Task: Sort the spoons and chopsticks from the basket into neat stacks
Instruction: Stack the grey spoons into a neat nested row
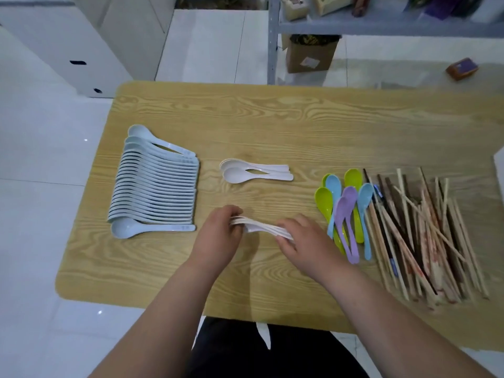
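On the wooden table (272,118), my left hand (218,236) and my right hand (308,241) both grip a small nested stack of white spoons (259,226), the left at the bowl end, the right at the handle end. A long overlapping row of pale blue-grey spoons (155,184) lies at the left. Two or three white spoons (253,171) lie nested in the middle. Several coloured spoons (346,208), green, blue and purple, lie to the right. A loose pile of chopsticks (425,236) sits at the far right. No basket is visible.
Beyond the table stands a metal shelf rack (272,42) with boxes on it, and a cardboard box (311,54) on the floor under it. White cabinets (68,45) stand at the back left. A small brown box (462,68) lies on the tiled floor.
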`<state>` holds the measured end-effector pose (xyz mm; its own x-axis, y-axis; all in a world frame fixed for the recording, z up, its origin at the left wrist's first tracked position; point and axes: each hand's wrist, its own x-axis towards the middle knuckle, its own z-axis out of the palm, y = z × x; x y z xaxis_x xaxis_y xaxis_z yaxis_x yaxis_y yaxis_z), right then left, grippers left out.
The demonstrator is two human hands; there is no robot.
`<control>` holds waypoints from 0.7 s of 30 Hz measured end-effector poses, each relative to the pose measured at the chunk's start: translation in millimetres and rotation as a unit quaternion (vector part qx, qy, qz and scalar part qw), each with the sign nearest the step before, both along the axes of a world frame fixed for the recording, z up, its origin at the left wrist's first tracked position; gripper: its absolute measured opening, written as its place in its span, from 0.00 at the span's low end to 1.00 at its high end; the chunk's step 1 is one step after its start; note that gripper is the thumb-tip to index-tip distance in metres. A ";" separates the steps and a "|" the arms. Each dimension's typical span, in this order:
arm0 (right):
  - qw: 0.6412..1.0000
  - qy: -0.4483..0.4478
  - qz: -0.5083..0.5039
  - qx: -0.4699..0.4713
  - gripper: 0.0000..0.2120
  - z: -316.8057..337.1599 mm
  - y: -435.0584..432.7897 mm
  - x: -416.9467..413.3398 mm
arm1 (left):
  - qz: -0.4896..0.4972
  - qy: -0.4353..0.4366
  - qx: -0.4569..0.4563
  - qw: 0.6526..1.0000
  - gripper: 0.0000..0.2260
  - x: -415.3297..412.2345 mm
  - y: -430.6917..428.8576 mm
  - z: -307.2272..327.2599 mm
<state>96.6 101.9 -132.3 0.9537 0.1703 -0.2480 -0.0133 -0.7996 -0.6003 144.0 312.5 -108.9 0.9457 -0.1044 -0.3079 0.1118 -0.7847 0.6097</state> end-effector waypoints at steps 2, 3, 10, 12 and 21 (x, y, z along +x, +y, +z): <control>0.999 -0.029 -0.018 -0.005 0.13 -11.7 5.4 9.7 | -0.023 -0.035 0.008 0.999 0.12 11.9 7.1 -15.2; 0.998 -0.044 -0.032 -0.007 0.12 -16.7 8.2 15.1 | -0.036 -0.054 0.007 0.998 0.11 17.1 9.5 -22.5; 0.985 -0.138 -0.098 -0.043 0.13 -46.4 16.9 48.7 | -0.102 -0.183 0.004 0.978 0.10 47.0 13.7 -65.5; 0.980 -0.168 -0.102 -0.043 0.12 -52.2 19.0 53.2 | -0.110 -0.212 0.015 0.971 0.10 50.9 14.6 -73.2; 0.971 -0.219 -0.038 -0.083 0.07 -61.9 21.3 77.9 | -0.184 -0.312 0.053 0.930 0.07 80.5 16.7 -84.2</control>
<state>174.4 123.2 -194.2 0.9821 0.0869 0.1669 0.1511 -0.8925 -0.4250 224.5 329.2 -193.1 0.8497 -0.4572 0.2626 -0.5267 -0.7593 0.3822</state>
